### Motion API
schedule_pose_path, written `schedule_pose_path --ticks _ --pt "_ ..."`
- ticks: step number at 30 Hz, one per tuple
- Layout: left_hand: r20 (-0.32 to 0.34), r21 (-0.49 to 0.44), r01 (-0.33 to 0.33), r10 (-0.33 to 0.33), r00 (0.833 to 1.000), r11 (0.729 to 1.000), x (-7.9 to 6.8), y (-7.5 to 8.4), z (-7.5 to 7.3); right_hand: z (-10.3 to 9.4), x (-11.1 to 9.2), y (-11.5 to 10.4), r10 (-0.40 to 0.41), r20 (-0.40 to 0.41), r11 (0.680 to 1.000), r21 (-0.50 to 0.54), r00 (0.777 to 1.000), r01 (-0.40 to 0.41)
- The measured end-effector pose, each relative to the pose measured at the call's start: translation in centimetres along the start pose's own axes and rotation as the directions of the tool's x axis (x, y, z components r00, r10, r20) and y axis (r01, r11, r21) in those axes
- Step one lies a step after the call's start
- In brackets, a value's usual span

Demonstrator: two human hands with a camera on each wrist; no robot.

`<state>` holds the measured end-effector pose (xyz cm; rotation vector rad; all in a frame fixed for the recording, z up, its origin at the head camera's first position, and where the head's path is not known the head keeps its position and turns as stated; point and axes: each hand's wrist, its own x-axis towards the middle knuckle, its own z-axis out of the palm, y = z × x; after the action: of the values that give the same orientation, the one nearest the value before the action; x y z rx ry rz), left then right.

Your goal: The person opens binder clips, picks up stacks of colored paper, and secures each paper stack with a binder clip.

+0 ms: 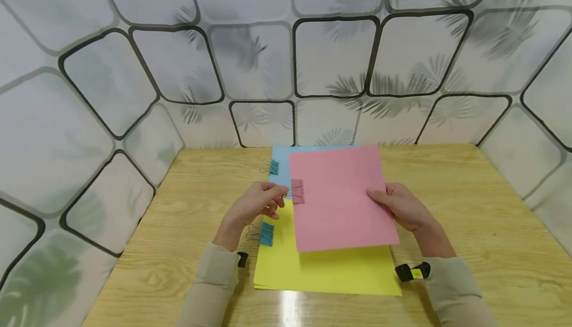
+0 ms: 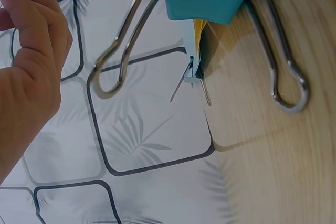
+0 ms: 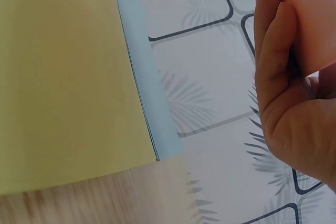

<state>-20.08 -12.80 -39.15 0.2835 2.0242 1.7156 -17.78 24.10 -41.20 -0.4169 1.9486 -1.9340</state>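
Observation:
Pink paper [image 1: 339,218] is held up over a yellow stack, with a pink binder clip [image 1: 297,191] on its left edge. My left hand [image 1: 256,202] pinches the wire handles of that clip between thumb and forefinger, the other fingers loosely bent. At the right edge my right hand [image 1: 404,207] grips the paper, thumb on top and fingers behind. Yellow paper [image 1: 330,275] lies beneath, a blue binder clip [image 1: 266,234] on its left edge. Farther back, light blue paper [image 1: 280,185] carries a teal binder clip [image 1: 274,167].
The papers lie on a wood-grain table [image 1: 201,168]. A patterned wall [image 1: 330,59] with leaf prints rises behind it and along both sides. Close to the left wrist camera, the blue clip's wire handles [image 2: 286,77] stick out.

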Motion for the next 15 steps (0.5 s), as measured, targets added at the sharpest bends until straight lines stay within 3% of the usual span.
schedule_pose_path --ticks 8,15 --pt "-0.082 0.036 -0.011 0.014 0.997 0.999 0.1 -0.05 0.45 0.21 -0.14 -0.09 -0.001 -0.035 0.998 -0.069 0.999 -0.002" --pt "-0.086 0.065 -0.009 0.015 0.996 0.998 0.43 -0.27 0.66 0.13 -0.36 -0.45 0.016 -0.043 0.993 -0.113 0.999 -0.021"
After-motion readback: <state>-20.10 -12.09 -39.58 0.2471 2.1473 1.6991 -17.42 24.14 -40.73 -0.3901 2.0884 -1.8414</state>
